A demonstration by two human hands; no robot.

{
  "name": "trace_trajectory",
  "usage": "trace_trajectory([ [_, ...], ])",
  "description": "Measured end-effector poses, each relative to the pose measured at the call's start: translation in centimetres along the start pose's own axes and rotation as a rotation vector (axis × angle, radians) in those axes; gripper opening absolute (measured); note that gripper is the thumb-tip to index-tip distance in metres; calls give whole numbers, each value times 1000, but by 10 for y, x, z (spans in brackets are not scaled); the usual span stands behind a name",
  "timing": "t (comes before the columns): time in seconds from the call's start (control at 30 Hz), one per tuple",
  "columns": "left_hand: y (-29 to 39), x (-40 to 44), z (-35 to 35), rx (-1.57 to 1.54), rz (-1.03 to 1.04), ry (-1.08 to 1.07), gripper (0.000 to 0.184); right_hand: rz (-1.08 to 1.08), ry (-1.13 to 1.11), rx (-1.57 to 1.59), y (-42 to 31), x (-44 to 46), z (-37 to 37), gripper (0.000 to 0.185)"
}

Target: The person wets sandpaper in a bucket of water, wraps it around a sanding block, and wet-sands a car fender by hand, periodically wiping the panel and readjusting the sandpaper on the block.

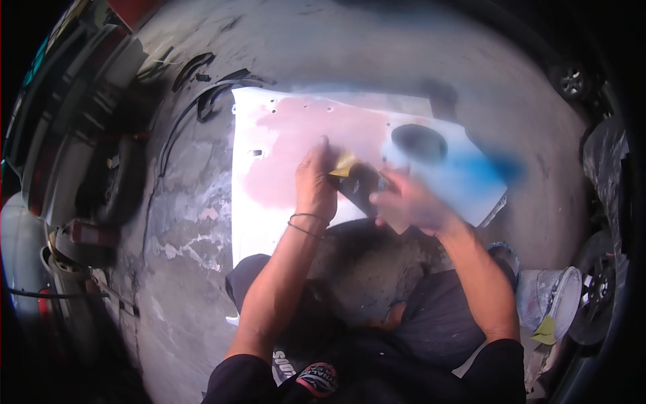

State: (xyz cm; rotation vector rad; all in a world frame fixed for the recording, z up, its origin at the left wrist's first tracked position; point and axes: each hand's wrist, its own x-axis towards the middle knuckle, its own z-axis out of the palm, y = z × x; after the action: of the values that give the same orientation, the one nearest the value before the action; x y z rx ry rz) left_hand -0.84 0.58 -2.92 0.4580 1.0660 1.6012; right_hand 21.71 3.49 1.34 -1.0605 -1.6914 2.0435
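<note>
My left hand (315, 178) is closed on a piece of sandpaper (344, 163), its yellow side catching the light. A dark grey part (356, 194) of the piece slants down from there to my right hand (412, 203). Motion blurs that hand; its fingers are curled at the piece's other end. Both hands are over a white car body panel (245, 232) in front of me. A dull pink patch (279, 168) covers much of its surface. On its right part is a dark oval (418, 143), with a blurred blue area (471, 172) beside it.
Black trim strips (195, 71) lie on the concrete floor (182, 209) beyond the panel's left corner. Car parts (81, 87) are stacked along the left. A whitish bucket (548, 293) with a yellow-green scrap (545, 330) stands by my right knee, near a wheel (595, 289).
</note>
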Motion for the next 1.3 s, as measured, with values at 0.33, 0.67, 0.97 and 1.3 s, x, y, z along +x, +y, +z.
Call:
trace_trajectory([
  [0.33, -49, -71, 21, -26, -127, -83, 68, -241, 501, -371, 35, -4, 11, 55],
  [0.67, -44, -35, 19, -247, -32, 32, 51, -501, 498, -1127, 38, -15, 42, 61],
  [0.97, -36, -36, 8, -189, -70, -147, 52, -321, 347, -451, 20, -5, 22, 49],
  [1.3, -40, -39, 13, -322, -220, -215, 51, -208, 161, 387, -2, -4, 19, 54],
])
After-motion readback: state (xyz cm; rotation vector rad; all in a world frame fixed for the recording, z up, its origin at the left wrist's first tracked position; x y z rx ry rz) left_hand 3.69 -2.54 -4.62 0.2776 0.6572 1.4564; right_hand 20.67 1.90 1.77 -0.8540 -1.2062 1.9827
